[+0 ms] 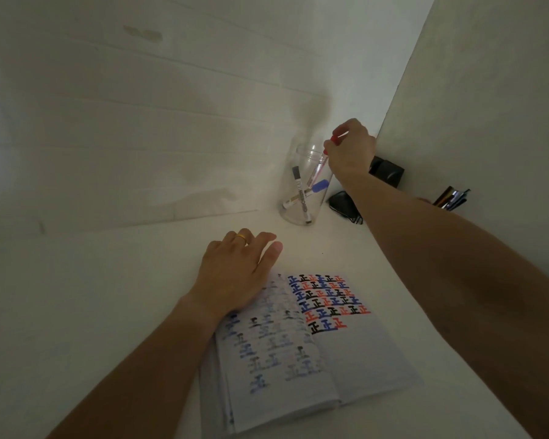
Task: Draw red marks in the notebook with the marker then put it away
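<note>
Notebook (314,353): lying open under left hand (235,274), palm flat.
Right hand (351,150): pinching red marker (325,152), lowering it into jar (305,185).
Next: releasing it.

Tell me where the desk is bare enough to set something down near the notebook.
Bare desk lies left of the left hand and notebook, out to the wall, and in the strip between the notebook's top edge and the clear jar. The far right corner is crowded: the jar, a black object, the right hand lowering the red marker.
</note>
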